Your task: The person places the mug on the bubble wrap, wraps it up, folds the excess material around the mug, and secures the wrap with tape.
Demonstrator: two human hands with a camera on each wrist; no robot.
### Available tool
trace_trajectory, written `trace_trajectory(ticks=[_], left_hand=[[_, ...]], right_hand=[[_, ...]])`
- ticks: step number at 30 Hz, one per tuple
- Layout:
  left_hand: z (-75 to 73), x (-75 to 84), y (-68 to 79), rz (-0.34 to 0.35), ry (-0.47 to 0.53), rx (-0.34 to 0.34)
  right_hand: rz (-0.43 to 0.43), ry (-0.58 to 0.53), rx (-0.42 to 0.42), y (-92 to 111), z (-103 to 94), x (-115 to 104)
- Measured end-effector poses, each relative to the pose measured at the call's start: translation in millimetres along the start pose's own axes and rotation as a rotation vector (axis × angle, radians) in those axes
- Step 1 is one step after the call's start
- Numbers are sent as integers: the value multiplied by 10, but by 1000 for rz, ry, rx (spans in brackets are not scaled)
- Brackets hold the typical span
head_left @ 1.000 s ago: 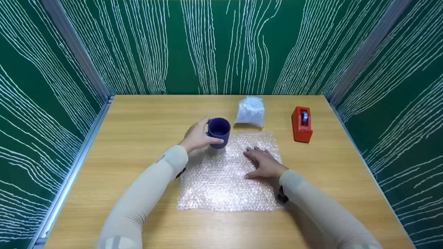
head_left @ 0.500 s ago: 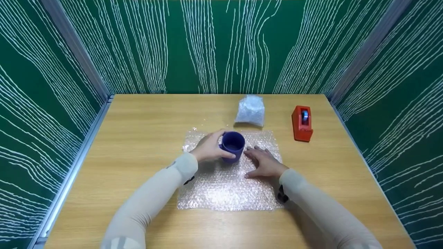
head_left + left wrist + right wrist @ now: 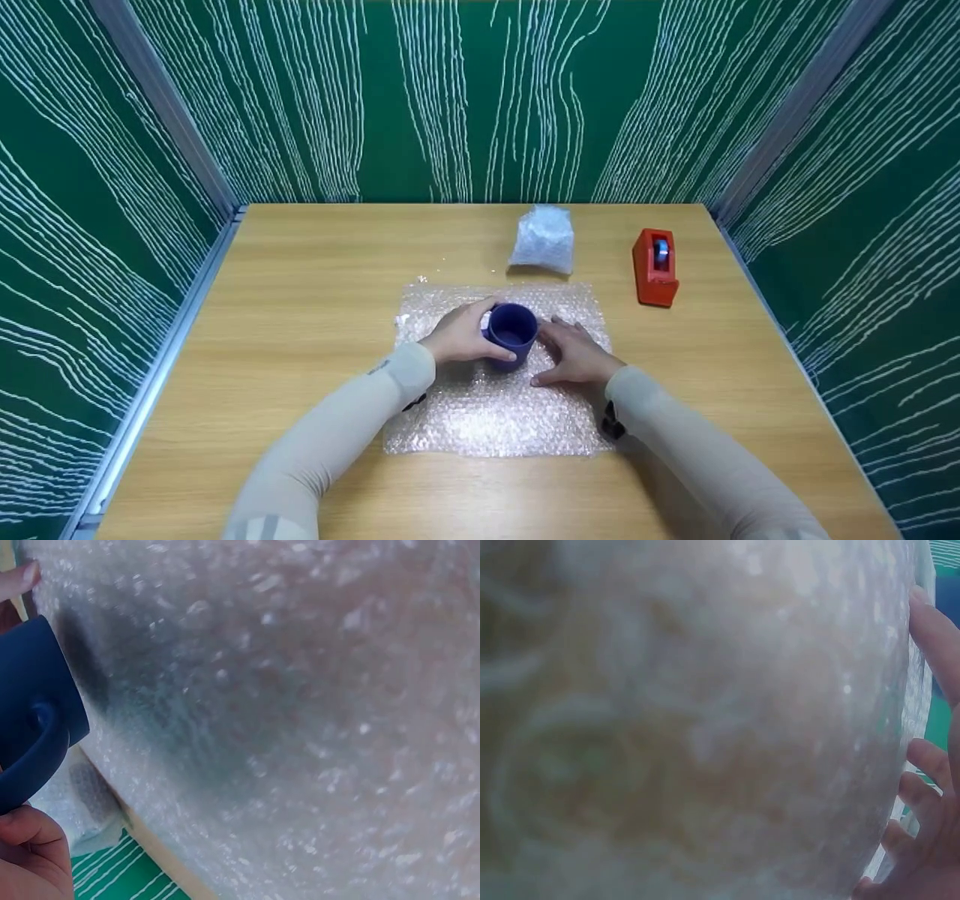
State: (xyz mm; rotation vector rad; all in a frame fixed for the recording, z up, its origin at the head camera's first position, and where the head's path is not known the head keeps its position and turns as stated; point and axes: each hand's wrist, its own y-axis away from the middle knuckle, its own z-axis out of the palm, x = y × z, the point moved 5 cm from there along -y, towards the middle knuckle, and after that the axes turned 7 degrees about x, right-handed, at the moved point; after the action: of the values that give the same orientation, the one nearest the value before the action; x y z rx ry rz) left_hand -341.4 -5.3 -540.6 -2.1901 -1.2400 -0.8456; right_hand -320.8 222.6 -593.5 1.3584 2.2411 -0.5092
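Observation:
My left hand (image 3: 460, 335) grips a dark blue mug (image 3: 513, 325) that stands nearly upright over the middle of a flat sheet of bubble wrap (image 3: 487, 420). In the left wrist view the mug's handle (image 3: 46, 754) shows beside the fingers, and a dark shadow lies near its base; whether the base touches the sheet I cannot tell. Just right of the mug, my right hand (image 3: 576, 356) rests on the bubble wrap with fingers spread. The right wrist view has those fingers (image 3: 934, 645) pressed against the sheet's surface.
Behind the sheet sits a bubble-wrapped bundle (image 3: 543, 240). A red tape dispenser (image 3: 654, 268) stands at the back right of the wooden table (image 3: 322, 270). Small white bits (image 3: 421, 279) lie by the sheet's back edge. Green, white-streaked walls (image 3: 510, 97) enclose the back and sides.
My left hand has carried the mug rightward and nearer to me, from the sheet's back left to its middle. The right hand has stayed put.

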Motion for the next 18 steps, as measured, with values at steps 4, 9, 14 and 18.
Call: trace_trajectory(ticks=[4, 9, 14, 18], left_hand=[[35, -33, 10, 16, -8, 1], [59, -71, 7, 15, 7, 1], [63, -99, 0, 20, 24, -5], [70, -110, -1, 18, 26, -10]], right_hand=[[2, -2, 1, -4, 3, 0], [14, -12, -6, -4, 3, 9], [15, -25, -9, -4, -2, 13], [8, -19, -9, -1, 1, 9]])
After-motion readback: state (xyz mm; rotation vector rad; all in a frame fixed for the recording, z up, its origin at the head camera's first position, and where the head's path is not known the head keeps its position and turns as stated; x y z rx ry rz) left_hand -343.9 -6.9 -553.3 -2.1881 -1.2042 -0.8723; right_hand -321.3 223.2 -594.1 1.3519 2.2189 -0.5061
